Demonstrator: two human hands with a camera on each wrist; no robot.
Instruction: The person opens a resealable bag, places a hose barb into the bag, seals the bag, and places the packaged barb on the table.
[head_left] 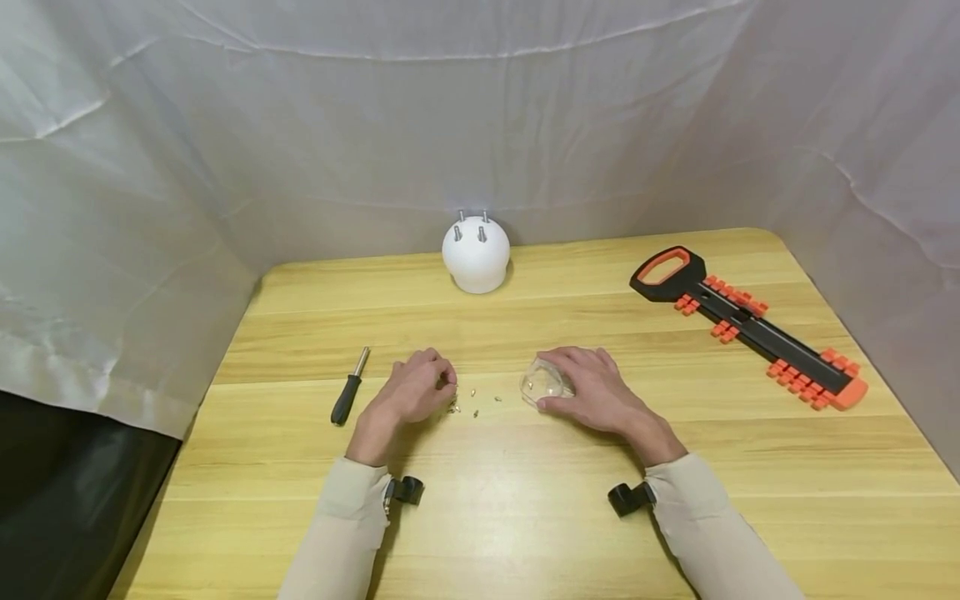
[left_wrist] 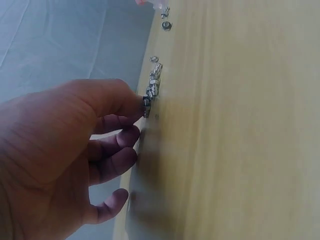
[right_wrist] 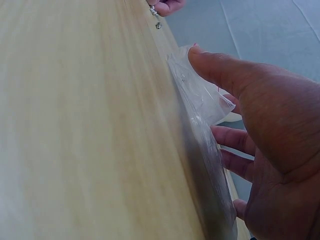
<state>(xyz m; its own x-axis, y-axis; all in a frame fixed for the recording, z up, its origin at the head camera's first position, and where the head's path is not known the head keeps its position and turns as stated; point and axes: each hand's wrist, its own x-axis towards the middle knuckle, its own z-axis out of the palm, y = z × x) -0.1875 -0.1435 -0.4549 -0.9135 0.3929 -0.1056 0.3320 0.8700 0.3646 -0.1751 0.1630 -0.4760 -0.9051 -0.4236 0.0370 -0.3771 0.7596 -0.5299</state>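
Left hand (head_left: pixel 411 392) pinches one small screw (left_wrist: pixel 146 101) from the scattered screws (head_left: pixel 475 401) on the tabletop (head_left: pixel 525 517); right hand (head_left: pixel 592 387) grips a clear plastic bag (head_left: pixel 543 383); several remain loose.

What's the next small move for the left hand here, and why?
Probably lift the pinched screw and carry it to the clear plastic bag. The left hand already pinches one at its fingertips, more small screws lie loose on the table, and the right hand holds the bag beside them. Whether the bag's mouth is open is unclear.
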